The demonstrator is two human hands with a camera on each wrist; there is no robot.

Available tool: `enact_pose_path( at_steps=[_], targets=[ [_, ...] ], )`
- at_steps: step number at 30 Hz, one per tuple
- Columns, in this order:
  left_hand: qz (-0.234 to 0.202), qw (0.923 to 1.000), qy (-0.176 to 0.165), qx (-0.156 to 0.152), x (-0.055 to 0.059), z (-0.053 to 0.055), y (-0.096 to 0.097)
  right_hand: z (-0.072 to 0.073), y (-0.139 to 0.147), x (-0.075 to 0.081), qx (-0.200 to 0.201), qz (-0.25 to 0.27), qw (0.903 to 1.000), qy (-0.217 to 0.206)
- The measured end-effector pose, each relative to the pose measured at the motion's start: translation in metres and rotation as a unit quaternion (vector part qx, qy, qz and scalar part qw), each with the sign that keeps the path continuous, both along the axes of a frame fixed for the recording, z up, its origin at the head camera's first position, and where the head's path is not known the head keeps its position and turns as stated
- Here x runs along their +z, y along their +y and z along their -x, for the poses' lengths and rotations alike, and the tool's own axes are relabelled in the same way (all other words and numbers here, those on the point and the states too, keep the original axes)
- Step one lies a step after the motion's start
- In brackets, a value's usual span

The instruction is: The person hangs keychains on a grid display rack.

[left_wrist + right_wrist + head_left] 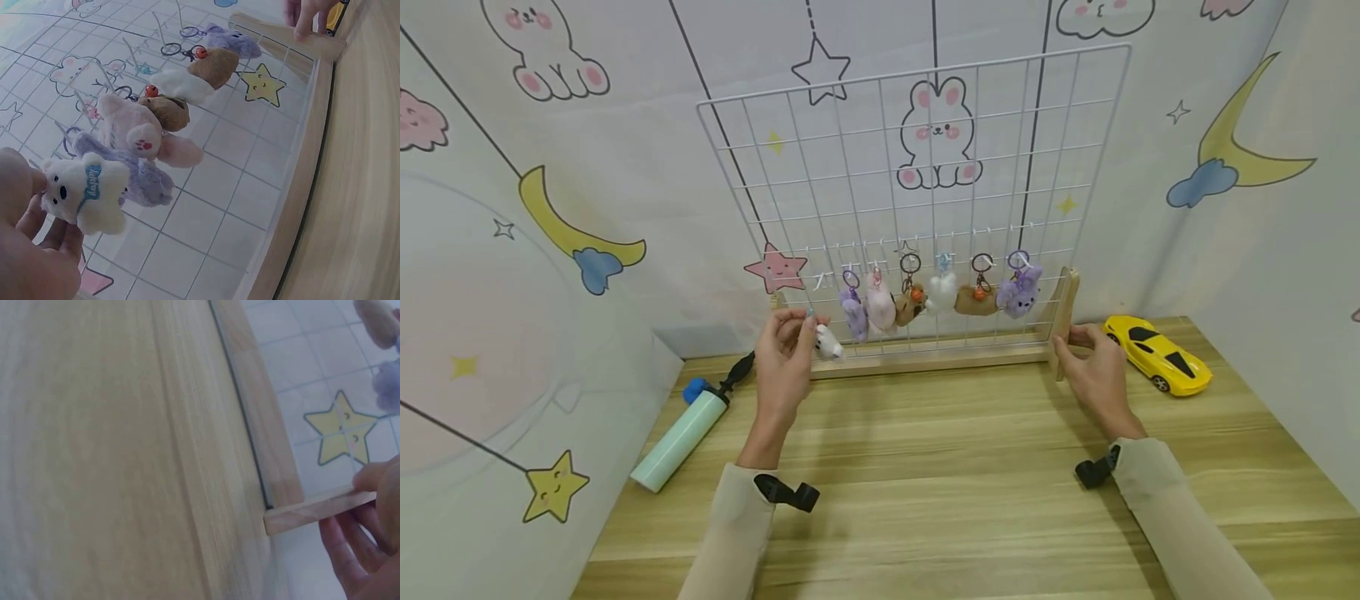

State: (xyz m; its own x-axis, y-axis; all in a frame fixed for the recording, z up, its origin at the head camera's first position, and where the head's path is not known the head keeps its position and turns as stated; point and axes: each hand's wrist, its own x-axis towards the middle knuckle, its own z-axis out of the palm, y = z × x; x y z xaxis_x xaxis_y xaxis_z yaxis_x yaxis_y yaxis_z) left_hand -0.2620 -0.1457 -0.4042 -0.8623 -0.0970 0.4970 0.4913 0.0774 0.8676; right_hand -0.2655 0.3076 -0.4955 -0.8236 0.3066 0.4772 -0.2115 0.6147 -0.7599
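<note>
My left hand [784, 358] pinches a small white bear plush keychain [94, 194] with a blue sash, at the left end of a white wire grid rack [913, 75]. The bear overlaps a purple plush [853, 315] in the left wrist view. Further right along the hooks hang a pink plush [880, 302], a brown one with an orange-red bell [910, 307], a white one [942, 292], another brown one [976, 301] and a purple bear [1019, 293]. My right hand [1097, 371] grips the rack's wooden side post [312, 509], thumb on one side and fingers on the other.
A yellow toy car [1159, 354] stands just right of my right hand. To the left lie a mint-green hand pump [681, 442] with a black handle and a blue object [695, 389]. The rack's wooden base bar [940, 359] runs along the back of the wooden table [925, 483].
</note>
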Motion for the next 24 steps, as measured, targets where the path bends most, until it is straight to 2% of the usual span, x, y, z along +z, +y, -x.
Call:
enact_pose_path(
  at_steps=[5,10,24],
  targets=[
    [-0.036,0.9992,0.014,-0.008,0.008,0.001,0.007,0.000,0.000,-0.001,0.001,0.000,1.0000,-0.001],
    [-0.044,0.9988,0.018,-0.008,0.013,0.002,0.011,0.001,0.000,-0.001,0.002,0.001,1.0000,0.002],
    [-0.048,0.9985,0.018,0.016,0.013,0.012,0.014,0.000,0.001,0.000,0.005,0.002,1.0000,0.004]
  ],
)
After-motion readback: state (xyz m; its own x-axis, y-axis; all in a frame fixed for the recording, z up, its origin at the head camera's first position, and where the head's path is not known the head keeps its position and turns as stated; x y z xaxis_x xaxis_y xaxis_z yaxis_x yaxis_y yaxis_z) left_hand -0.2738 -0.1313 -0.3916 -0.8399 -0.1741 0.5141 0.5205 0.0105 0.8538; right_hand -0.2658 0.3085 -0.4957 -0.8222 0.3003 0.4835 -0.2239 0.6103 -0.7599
